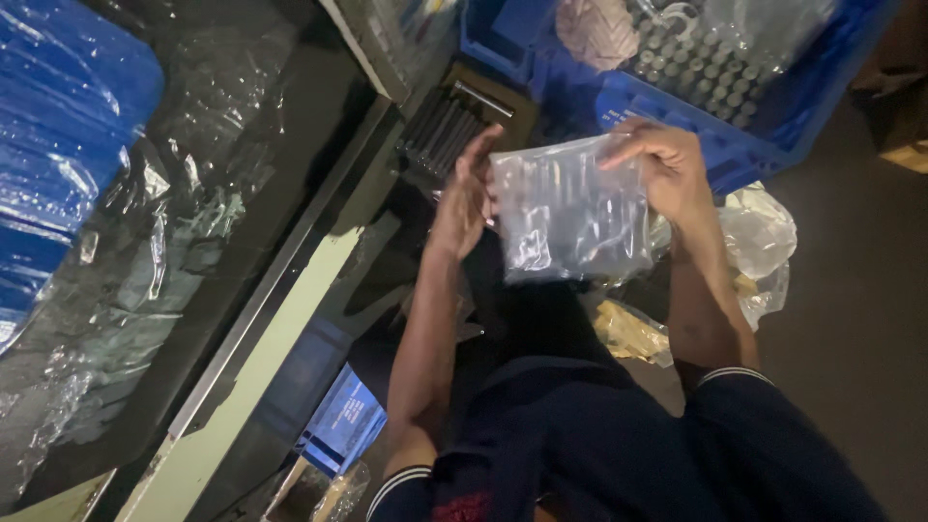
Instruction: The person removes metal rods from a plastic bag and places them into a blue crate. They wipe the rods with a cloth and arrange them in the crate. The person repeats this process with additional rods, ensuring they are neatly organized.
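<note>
I hold a clear plastic bag (570, 213) up in front of me with both hands; it carries several small metal pins. My left hand (462, 198) grips the bag's left edge, fingers pointing up. My right hand (667, 169) pinches its top right corner. Just beyond the bag stands a blue plastic crate (677, 106) filled with several grey metal cylinders standing on end.
A row of dark metal rods (440, 130) lies left of the crate. Crumpled clear plastic wrap (759, 237) sits on the floor at right. A dark table covered in plastic film (193, 222) runs along the left, with a blue wrapped object (58, 126) on it.
</note>
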